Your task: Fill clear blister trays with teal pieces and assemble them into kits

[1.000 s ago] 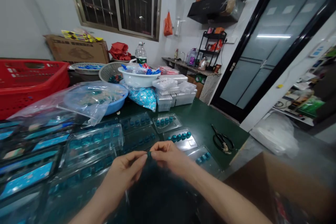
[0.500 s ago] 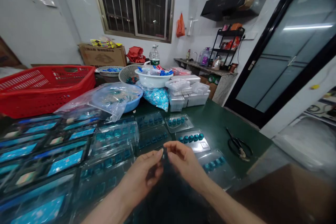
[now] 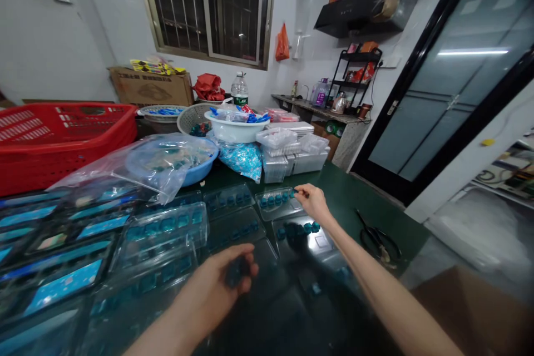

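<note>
My right hand [image 3: 311, 200] reaches over the right end of a clear plastic tray [image 3: 271, 212], thumb and finger pinched on a small dark teal faceted piece. A row of similar teal pieces [image 3: 277, 199] sits in that tray. Nearer to me, another clear tray [image 3: 323, 242] holds its own teal row, partly in the shade of my arm. My left hand [image 3: 217, 286] hovers over the near part of the table, fingers curled around something dark that is too blurred to name.
More clear trays [image 3: 167, 225] with teal pieces and blue-carded packs [image 3: 62, 286] cover the left side. Behind them stand a red basket [image 3: 67, 147], a blue basin [image 3: 200, 164], a white basin [image 3: 233, 130] and stacked clear boxes [image 3: 292, 161]. Black scissors [image 3: 373, 233] lie at right.
My hands were together over the near table. My right hand has moved away and forward to the far tray's right end. My left hand has moved slightly left and down.
</note>
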Demonstrator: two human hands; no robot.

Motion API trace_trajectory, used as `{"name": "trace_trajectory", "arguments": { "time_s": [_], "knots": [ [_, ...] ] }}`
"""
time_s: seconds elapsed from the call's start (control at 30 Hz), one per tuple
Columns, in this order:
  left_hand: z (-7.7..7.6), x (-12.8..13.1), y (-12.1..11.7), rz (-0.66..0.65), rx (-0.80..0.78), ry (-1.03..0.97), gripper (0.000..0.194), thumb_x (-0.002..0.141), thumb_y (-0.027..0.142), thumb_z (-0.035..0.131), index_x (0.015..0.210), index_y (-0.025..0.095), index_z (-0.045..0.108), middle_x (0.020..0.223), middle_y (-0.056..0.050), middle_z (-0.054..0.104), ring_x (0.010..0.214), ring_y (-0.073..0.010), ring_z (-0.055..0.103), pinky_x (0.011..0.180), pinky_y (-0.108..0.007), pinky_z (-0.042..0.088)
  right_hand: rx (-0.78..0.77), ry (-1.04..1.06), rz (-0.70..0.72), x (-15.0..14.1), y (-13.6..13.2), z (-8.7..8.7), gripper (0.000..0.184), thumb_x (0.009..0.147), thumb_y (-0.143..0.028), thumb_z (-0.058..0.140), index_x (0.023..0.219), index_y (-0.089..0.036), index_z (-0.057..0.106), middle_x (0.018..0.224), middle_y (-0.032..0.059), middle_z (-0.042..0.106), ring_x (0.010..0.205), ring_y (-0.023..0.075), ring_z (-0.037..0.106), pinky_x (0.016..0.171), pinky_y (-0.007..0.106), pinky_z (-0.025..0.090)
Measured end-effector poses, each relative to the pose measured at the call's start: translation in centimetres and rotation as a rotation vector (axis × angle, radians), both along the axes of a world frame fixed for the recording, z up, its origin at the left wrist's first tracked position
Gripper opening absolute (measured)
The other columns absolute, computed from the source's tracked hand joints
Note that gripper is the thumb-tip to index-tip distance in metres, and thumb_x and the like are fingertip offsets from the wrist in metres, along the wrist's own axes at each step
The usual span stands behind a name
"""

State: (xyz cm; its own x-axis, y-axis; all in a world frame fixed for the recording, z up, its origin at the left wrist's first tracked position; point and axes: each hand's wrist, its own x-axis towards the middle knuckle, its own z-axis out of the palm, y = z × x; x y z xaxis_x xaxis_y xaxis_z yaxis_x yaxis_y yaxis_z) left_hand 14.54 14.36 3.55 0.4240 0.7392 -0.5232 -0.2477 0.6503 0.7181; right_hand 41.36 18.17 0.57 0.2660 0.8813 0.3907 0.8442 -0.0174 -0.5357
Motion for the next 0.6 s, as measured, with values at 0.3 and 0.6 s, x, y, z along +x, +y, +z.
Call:
{"name": "trace_trajectory", "arguments": {
  "time_s": [0.3,0.6],
  "knots": [
    [-0.5,-4.4,1.7,0.124,-0.012,0.115,0.023,0.064,0.011,0.066,0.086,0.009,0.065,0.093,-0.011,0.059,0.072,-0.0198,0.060,0.056,-0.027,0.050,-0.265,-0.246,0.043,4.1,5.5,-3.8,0.022,0.086,-0.030,0.049,0.100,-0.014,0.055,0.102,0.0058,0.056,0.090,0.0170,0.055,0.079,0.038,0.045],
    [-0.6,-4.6,2.2,0.112,-0.035,0.139,0.022,0.067,0.015,0.064,0.087,0.008,0.064,0.089,-0.010,0.059,0.070,-0.0184,0.059,0.057,-0.026,0.051,-0.419,-0.367,0.047,3.9,6.7,-3.7,0.023,0.086,-0.030,0.049,0.104,-0.015,0.054,0.105,0.0061,0.055,0.091,0.0173,0.055,0.078,0.037,0.046]
  ]
}}
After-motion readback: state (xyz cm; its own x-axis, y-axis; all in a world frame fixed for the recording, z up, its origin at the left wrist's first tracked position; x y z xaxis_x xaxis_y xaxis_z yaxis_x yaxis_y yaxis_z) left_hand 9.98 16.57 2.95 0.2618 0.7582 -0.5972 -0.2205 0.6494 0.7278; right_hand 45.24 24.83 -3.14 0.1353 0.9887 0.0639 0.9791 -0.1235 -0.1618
